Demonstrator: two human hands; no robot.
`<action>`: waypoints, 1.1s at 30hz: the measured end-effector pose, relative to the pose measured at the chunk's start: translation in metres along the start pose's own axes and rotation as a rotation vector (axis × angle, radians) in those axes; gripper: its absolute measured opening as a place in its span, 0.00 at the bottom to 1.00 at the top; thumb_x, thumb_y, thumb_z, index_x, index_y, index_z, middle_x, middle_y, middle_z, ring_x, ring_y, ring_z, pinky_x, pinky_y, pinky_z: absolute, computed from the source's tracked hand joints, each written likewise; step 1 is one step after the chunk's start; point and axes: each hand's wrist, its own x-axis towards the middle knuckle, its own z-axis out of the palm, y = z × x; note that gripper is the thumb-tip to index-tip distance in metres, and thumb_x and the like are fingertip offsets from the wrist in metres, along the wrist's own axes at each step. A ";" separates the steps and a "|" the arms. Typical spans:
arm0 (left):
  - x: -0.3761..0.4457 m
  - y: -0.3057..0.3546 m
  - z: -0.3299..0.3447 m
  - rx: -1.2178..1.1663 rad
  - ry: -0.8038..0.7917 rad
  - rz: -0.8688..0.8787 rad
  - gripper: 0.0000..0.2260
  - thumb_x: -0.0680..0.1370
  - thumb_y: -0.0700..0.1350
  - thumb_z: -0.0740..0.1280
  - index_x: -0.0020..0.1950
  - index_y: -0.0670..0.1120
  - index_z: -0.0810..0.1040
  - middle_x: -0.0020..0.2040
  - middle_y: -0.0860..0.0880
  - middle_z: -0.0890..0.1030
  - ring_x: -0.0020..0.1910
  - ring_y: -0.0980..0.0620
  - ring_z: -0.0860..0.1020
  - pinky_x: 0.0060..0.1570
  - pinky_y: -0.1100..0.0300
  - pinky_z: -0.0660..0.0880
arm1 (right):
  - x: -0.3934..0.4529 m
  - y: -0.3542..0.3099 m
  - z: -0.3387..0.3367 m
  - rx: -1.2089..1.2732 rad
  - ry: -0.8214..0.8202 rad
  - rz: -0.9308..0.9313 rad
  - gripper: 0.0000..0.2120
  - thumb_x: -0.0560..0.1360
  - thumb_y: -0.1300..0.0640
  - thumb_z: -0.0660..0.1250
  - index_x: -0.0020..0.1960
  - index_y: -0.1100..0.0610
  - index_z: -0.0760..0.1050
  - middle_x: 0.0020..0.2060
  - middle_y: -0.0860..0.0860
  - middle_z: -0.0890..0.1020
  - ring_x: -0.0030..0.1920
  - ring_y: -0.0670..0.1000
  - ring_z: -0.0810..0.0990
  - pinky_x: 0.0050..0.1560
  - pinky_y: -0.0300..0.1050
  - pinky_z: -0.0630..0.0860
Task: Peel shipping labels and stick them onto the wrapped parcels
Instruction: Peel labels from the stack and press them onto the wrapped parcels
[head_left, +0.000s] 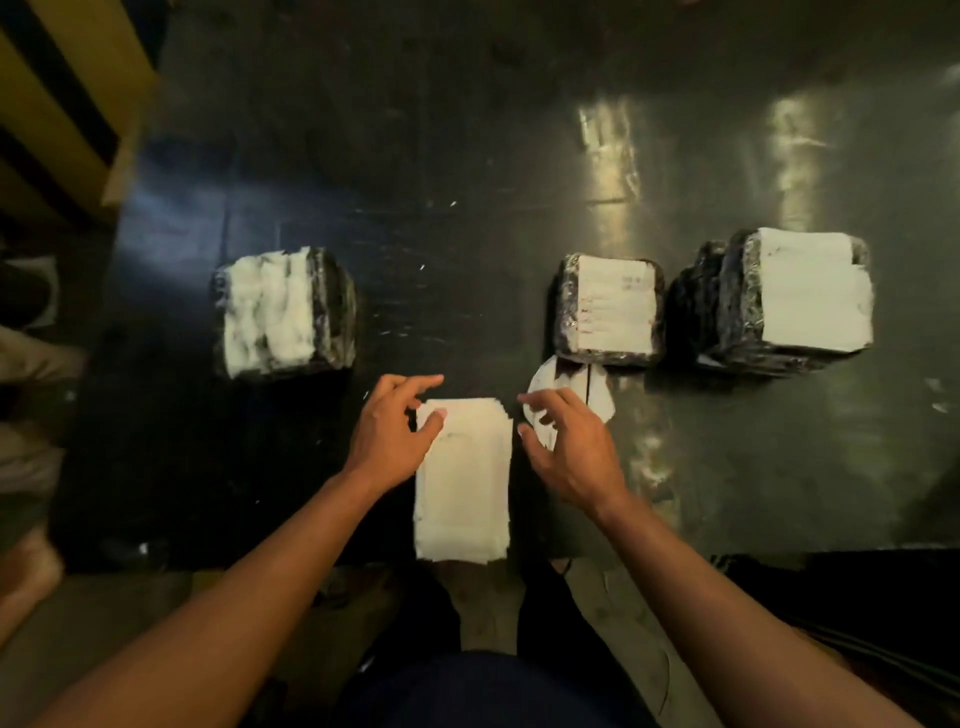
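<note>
Left hand (393, 434) relaxed, thumb touching white rectangular label stack (462, 480); right hand (569, 444) released, at stack's 2 o'clock. Black film-wrapped parcels (609, 309) at 12.

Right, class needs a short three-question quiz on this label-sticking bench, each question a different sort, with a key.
1. True or false: the left hand grips a parcel.
2. How many wrapped parcels carry white paper on top?
3. The label stack lies: A) between the hands, B) on the far-right parcel, C) on the floor.

Key: 1 false, its fingertips only touch the stack's corner; 2 three; 3 A, with the right hand beside it.
</note>
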 end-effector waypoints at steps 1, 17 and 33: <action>-0.013 -0.014 0.000 0.004 -0.009 -0.038 0.18 0.79 0.48 0.73 0.68 0.58 0.79 0.59 0.54 0.74 0.54 0.57 0.79 0.58 0.51 0.81 | -0.011 -0.001 0.012 0.007 -0.034 0.035 0.13 0.78 0.51 0.71 0.62 0.48 0.78 0.54 0.46 0.79 0.49 0.48 0.80 0.51 0.47 0.80; -0.066 -0.053 0.042 -0.004 -0.109 -0.151 0.26 0.78 0.48 0.75 0.74 0.63 0.72 0.62 0.54 0.70 0.55 0.53 0.79 0.57 0.55 0.82 | -0.026 0.007 0.072 0.330 -0.107 0.403 0.12 0.73 0.55 0.79 0.50 0.51 0.77 0.44 0.49 0.79 0.41 0.48 0.76 0.39 0.30 0.70; -0.061 -0.061 0.040 0.196 -0.189 -0.051 0.28 0.80 0.54 0.71 0.78 0.67 0.66 0.65 0.54 0.67 0.56 0.53 0.78 0.58 0.55 0.82 | -0.025 0.015 0.057 0.324 -0.096 0.377 0.09 0.75 0.60 0.77 0.53 0.51 0.81 0.56 0.49 0.82 0.48 0.46 0.80 0.48 0.36 0.80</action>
